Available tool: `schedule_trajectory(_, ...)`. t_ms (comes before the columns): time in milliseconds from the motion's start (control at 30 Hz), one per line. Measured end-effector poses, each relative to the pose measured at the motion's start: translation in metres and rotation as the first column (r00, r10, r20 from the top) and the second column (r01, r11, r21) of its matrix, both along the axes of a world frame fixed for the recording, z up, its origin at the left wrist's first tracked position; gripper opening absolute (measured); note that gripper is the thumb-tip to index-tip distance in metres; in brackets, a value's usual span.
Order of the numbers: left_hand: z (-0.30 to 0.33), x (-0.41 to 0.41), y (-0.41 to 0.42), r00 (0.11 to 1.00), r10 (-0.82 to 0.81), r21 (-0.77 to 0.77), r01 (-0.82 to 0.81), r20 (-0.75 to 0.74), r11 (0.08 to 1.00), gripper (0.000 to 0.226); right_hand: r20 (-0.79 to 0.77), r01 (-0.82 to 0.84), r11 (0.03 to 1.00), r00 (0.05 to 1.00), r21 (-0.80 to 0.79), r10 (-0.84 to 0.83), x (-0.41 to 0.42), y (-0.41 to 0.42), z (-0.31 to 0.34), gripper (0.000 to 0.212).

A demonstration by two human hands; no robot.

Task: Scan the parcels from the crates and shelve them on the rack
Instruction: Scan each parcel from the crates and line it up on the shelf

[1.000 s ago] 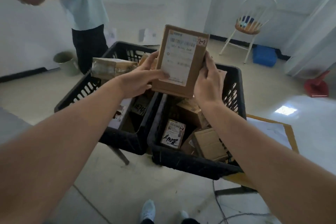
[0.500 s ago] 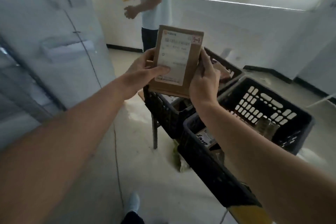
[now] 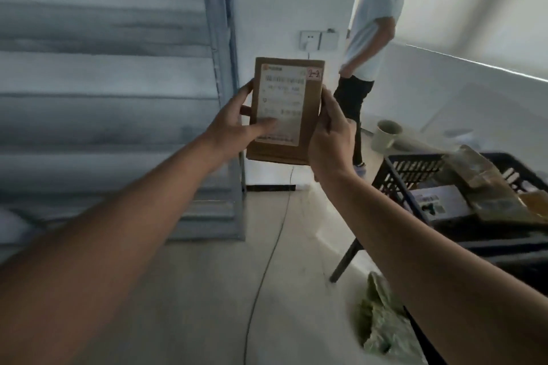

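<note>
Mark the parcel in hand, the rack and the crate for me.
parcel (image 3: 311, 115): head view, bare cardboard right of its label.
rack (image 3: 221, 38): head view, its upright metal post.
crate (image 3: 415, 170): head view, its slotted black side wall.

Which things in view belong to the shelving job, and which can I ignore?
Job: parcel held by left hand and right hand; rack; crate.

Ignore: bucket, wall socket, floor cable, other person.
</note>
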State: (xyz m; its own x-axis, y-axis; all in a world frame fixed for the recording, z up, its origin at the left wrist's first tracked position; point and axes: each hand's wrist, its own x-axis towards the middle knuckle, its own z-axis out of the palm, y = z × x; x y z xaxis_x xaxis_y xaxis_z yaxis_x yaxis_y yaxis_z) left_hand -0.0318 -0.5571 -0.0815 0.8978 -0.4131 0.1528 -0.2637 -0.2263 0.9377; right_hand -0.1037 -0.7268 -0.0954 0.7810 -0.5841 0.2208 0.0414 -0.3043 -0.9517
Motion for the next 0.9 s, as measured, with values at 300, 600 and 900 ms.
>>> schedule_trajectory(300, 0.032, 0.034, 0.224, 0.968, 0.217, 0.043, -0.224, 0.122, 0.974, 0.089, 0.078, -0.207, 0.978, 0.975, -0.012, 0.208, 0.08, 0.214, 0.023, 0.054)
schedule_trajectory(600, 0.05, 0.065, 0.393, 0.89, 0.426, 0.005, -0.432, 0.164, 0.902, 0.098, 0.125, -0.385, 0.921, 0.913, -0.059, 0.39, 0.156, 0.38, 0.044, 0.052)
schedule_trajectory(900, 0.059, 0.141, 0.517, 0.768, 0.611, 0.011, -0.624, 0.19, 0.781, 0.101, 0.133, -0.545, 0.831, 0.821, -0.111, 0.556, 0.274, 0.508, 0.054, 0.054)
